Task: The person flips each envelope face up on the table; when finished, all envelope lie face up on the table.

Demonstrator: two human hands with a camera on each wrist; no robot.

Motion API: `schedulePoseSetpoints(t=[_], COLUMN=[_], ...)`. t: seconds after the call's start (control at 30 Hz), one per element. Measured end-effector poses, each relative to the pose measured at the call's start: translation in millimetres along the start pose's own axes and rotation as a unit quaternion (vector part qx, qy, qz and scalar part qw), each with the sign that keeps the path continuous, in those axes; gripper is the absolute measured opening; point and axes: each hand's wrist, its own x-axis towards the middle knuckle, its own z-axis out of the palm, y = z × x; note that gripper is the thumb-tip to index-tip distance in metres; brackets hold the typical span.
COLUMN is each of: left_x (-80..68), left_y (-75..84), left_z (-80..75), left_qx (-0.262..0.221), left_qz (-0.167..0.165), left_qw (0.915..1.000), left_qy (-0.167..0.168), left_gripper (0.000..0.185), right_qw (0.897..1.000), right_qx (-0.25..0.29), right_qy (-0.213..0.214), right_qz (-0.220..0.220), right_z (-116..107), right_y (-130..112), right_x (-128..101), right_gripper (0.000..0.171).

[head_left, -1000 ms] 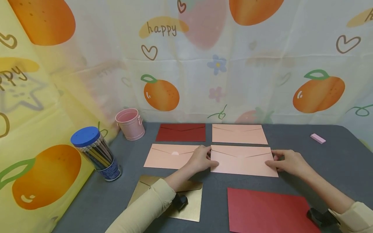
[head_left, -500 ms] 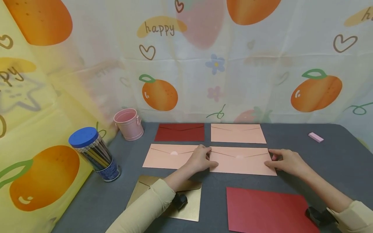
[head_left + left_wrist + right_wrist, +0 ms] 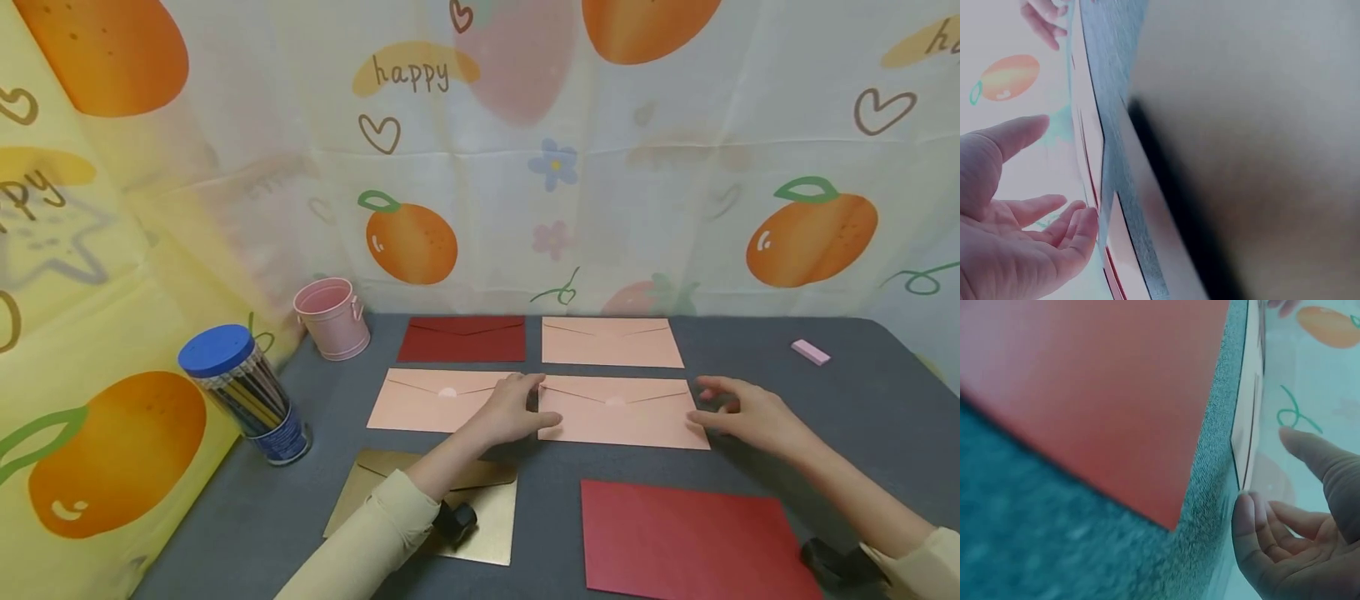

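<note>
Pink envelope (image 3: pixel 618 412) flat on the grey desk (image 3: pixel 862 400), flap side up, middle row, just right of a matching pink one (image 3: pixel 431 400). Left hand (image 3: pixel 513 410) resting at its left edge, fingers (image 3: pixel 546 420) relaxed and nearly straight, touching the paper. Right hand (image 3: pixel 750 412) now lifted clear of the right edge it pressed half a second ago, fingers spread loose, holding nothing. Envelope squared with its row, so apparently placed and being let go. Nearby: red envelope (image 3: pixel 690 542), gold envelope (image 3: pixel 480 508), pencil jar (image 3: pixel 243 392).
</note>
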Motion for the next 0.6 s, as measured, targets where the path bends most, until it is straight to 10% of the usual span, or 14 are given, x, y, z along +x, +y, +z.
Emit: schedulePoseSetpoints(t=[0.33, 0.6], left_x=[-37.6, -62.8], left_y=[16.5, 28.7], left_z=[19.2, 33.6], left_qx=[0.011, 0.071], left_qz=[0.071, 0.186], left_qw=[0.9921, 0.9560], left_qy=[-0.102, -0.215], left_gripper=[0.092, 0.093], right_qw=[0.998, 0.985], right_qx=[0.007, -0.027], right_qy=[0.030, 0.030], right_qz=[-0.058, -0.167], right_z=[3.1, 11.7], right_y=[1.1, 4.8], right_x=[-32.8, -69.2], right_gripper=[0.062, 0.060])
